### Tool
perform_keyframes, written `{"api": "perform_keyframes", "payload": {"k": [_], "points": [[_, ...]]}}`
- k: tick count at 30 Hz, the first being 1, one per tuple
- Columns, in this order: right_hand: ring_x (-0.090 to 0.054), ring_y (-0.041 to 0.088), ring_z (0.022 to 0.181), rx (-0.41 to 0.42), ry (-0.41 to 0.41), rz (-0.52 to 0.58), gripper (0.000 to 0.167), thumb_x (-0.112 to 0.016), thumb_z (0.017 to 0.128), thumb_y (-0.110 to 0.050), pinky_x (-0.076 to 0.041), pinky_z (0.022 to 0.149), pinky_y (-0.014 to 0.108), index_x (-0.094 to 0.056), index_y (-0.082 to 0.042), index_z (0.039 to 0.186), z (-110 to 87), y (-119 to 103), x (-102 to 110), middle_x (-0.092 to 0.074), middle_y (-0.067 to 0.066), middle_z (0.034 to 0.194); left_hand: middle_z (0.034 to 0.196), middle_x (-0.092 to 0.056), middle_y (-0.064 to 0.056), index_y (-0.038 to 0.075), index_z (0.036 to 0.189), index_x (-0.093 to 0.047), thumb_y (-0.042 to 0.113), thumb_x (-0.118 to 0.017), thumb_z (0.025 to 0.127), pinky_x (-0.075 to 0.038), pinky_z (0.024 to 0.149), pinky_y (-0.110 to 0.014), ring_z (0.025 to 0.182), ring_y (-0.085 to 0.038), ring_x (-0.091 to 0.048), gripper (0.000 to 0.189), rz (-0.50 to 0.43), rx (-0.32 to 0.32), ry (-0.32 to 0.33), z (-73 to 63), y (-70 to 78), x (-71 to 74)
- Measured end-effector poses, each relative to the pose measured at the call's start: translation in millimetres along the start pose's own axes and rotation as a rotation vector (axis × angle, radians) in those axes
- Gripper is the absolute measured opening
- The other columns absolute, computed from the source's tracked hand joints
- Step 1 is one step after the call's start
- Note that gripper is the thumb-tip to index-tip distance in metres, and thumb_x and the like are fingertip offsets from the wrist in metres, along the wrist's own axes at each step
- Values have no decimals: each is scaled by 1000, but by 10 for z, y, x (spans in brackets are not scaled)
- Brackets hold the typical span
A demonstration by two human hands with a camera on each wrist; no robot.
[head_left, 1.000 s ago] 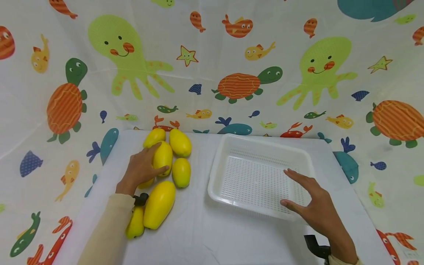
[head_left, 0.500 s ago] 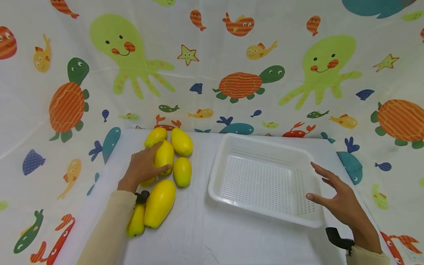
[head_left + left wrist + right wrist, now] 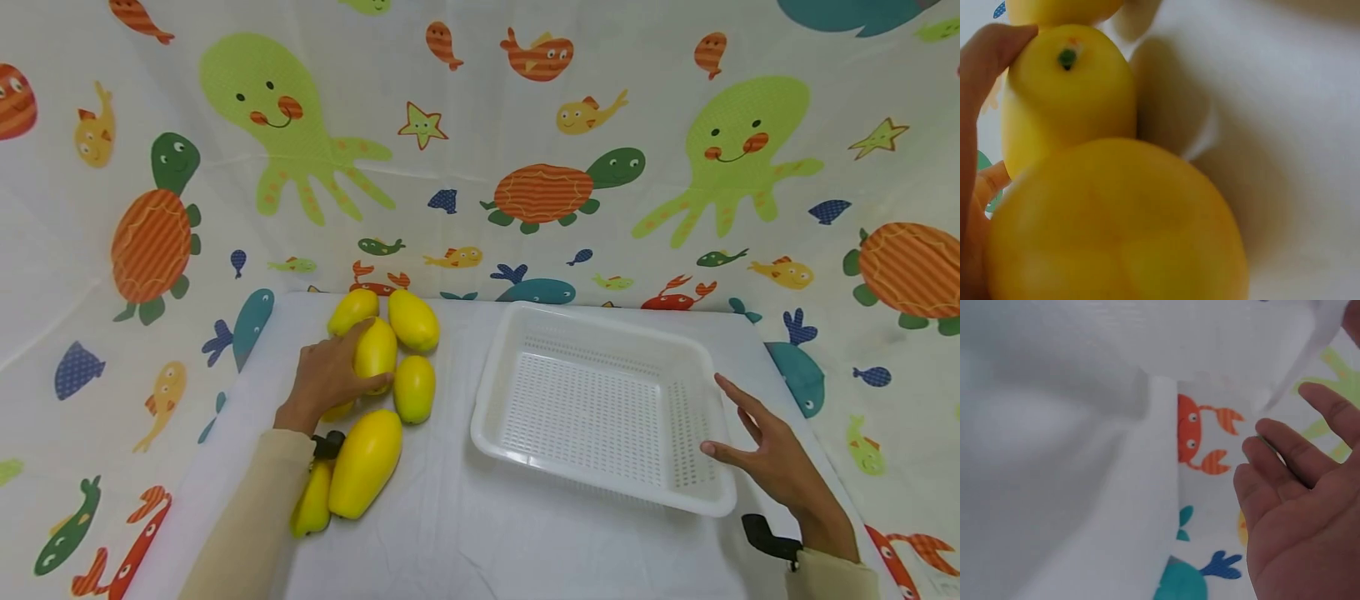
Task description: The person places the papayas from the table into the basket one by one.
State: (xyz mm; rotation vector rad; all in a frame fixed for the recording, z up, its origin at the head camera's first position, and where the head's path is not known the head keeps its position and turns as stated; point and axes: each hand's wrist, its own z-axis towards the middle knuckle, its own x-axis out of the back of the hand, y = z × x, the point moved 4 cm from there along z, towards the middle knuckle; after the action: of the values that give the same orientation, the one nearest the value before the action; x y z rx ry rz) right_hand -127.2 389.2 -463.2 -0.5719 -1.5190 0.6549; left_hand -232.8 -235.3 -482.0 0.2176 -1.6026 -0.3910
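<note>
My left hand [image 3: 324,379] grips a smooth yellow oval fruit [image 3: 377,357] in the cluster at the left, thumb on its near side and a finger at its far end. In the left wrist view, that hand's fingers lie along the left side of the fruit [image 3: 1075,100] with a small green stem spot; a larger yellow fruit [image 3: 1122,225] fills the foreground. My right hand [image 3: 783,454] is at the right end of a white perforated plastic basket [image 3: 513,454], fingers spread and thumb apart, holding nothing. The right wrist view shows its palm [image 3: 1310,531] and loosely bent fingers.
Several more yellow fruits lie around the left hand, including a long one [image 3: 366,467] in front and a smaller greenish-yellow one [image 3: 414,390] beside. The white-covered table [image 3: 465,542] meets a sea-animal print curtain [image 3: 465,183] behind and at both sides.
My right hand has moved right, from over the basket to its right end, mostly in the first half second. The left hand stays on the same fruit.
</note>
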Motion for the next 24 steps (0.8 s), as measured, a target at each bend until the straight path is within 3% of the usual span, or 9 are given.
{"api": "perform_keyframes", "payload": {"k": [3,7,9,11,13,15,17,24], "points": [[-11,47,164,-5,-16,10,102,-85,91,-31,-18,112,1,-20,-41,169,14,80,-25,-17,11,179,144,-63,-26,21,169,-27,68,-78,85,-35,105,-69,114,-47,-59,109,-3,1,4,-5,0,9],[-14,15,166,16,-21,16,96,-82,94,-29,-23,107,-3,-23,-38,169,25,131,-42,-19,8,178,142,-65,-24,20,168,-30,65,-79,86,-32,114,-72,115,-47,-58,106,-19,-2,6,-8,8,29],[-14,9,164,17,-31,23,94,-81,95,-28,-25,108,-2,-23,-39,169,28,142,-47,-19,3,178,142,-65,-25,18,167,-32,64,-79,86,-26,120,-73,119,-48,-58,104,-25,-8,9,-12,11,41],[-13,16,166,13,-46,38,93,-80,96,-27,-27,119,10,-22,-40,168,35,151,-46,-17,-3,178,144,-64,-26,17,167,-33,63,-79,87,-19,125,-74,124,-49,-58,104,-37,-12,13,-17,8,48],[-12,34,166,8,-57,63,94,-80,96,-26,-28,130,36,-21,-40,168,44,151,-41,-16,-8,176,145,-62,-28,16,167,-33,62,-79,87,-13,127,-75,128,-50,-57,103,-45,-16,17,-24,-2,51],[-10,46,163,2,-65,84,94,-80,96,-26,-24,126,66,-21,-40,168,50,153,-37,-15,-12,175,146,-61,-28,16,167,-33,61,-79,87,-11,127,-75,129,-49,-56,103,-57,-14,20,-35,-19,55],[-9,50,162,-3,-67,101,96,-81,95,-25,-23,113,85,-21,-41,168,50,151,-37,-15,-13,175,148,-60,-28,17,167,-32,61,-80,87,-10,128,-75,132,-49,-55,103,-73,-11,22,-49,-31,61],[-11,53,160,-14,-62,102,97,-82,94,-26,-25,109,86,-20,-41,168,44,160,-65,-15,-8,176,156,-54,-27,20,168,-32,61,-81,86,-7,129,-73,142,-50,-48,103,-114,-15,44,-102,8,123]]}}
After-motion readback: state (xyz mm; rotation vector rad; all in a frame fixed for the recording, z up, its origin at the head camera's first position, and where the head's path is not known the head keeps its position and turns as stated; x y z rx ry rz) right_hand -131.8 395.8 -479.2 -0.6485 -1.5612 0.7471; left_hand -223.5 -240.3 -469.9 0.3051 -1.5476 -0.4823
